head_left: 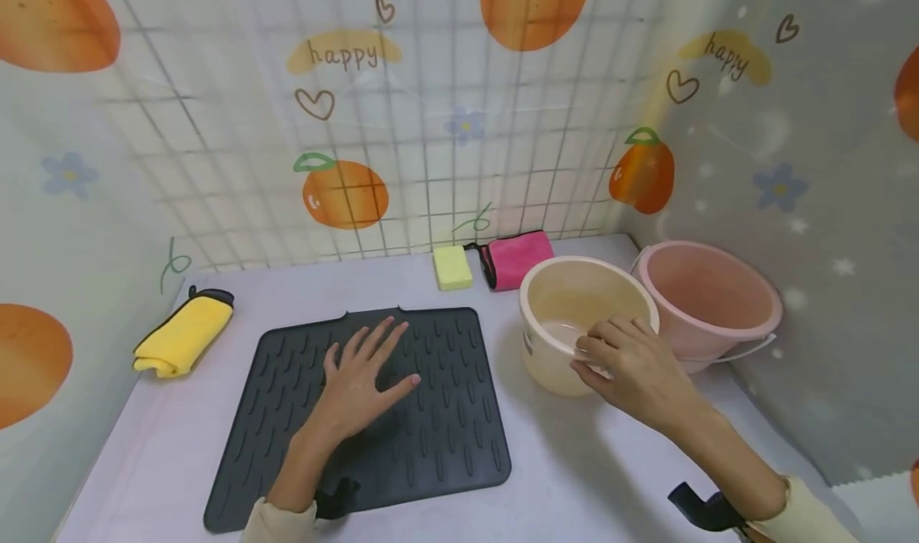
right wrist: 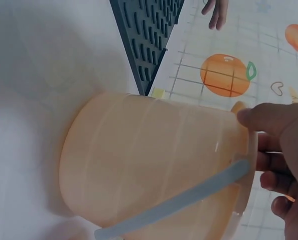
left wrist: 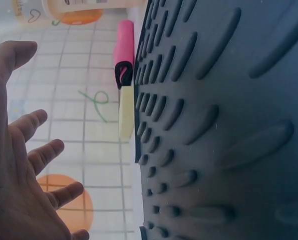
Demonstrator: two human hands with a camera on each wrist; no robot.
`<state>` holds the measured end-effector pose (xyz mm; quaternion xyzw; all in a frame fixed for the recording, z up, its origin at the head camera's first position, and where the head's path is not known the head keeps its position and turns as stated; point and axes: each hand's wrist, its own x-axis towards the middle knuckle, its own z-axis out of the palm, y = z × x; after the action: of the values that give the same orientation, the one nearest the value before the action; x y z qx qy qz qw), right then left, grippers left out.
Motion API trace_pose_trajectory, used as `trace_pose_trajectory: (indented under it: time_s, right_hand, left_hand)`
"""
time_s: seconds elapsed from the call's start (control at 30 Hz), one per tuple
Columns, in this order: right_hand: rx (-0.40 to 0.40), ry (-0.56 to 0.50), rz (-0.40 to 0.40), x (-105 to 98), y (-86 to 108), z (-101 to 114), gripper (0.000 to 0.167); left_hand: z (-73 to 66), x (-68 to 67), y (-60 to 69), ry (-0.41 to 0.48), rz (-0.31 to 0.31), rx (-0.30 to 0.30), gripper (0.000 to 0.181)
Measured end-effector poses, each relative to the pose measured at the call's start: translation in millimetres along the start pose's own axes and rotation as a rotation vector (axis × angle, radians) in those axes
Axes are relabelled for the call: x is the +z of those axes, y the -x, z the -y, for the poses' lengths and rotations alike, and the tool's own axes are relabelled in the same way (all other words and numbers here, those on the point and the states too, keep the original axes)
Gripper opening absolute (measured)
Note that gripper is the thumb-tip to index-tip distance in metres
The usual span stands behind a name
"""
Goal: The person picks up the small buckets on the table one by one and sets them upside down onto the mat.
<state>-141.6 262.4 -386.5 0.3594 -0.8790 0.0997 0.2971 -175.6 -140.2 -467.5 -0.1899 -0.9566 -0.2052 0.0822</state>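
Observation:
Over the dark ribbed mat (head_left: pixel 452 439), my left hand (head_left: pixel 355 395) hovers with fingers spread and holds nothing; the left wrist view shows the palm (left wrist: pixel 14 155) apart from the mat (left wrist: pixel 253 100). My right hand (head_left: pixel 642 375) pinches the near rim of a cream bucket (head_left: pixel 542 360). In the right wrist view, the thumb of this hand (right wrist: pixel 288 145) lies on the outside of the rim and the other fingers reach over the opening. The bucket (right wrist: pixel 153 155) stands upright in the head view, its grey handle (right wrist: pixel 178 200) hanging along its side.
A pink bucket (head_left: pixel 707 344) stands right of the cream one. Behind the mat lie a pale yellow sponge (head_left: pixel 452 269) and a folded pink cloth (head_left: pixel 518 260). At the left is a folded yellow cloth (head_left: pixel 185 334). Patterned sheets (head_left: pixel 431 128) enclose the back and sides.

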Motion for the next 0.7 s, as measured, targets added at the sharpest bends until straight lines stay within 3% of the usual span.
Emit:
trace_pose_trajectory:
  time_s: [0.3,0.5,0.7]
  right_hand:
    - [0.058,-0.004,0.021,-4,-6.6,9,0.023]
    - [0.073,-0.036,-0.073,-6,-6.0,6,0.02]
    - [0.141,-0.106,-0.146,-7,1.1,3,0.018]
  left_hand:
    - [-9.9,5.9,-5.9,0.031,0.001,0.009,0.085]
    - [-15.2,8.2,-9.9,0.047,0.003,0.02,0.084]
    - [-19.7,9.9,-10.6,0.097,0.008,0.02,0.085]
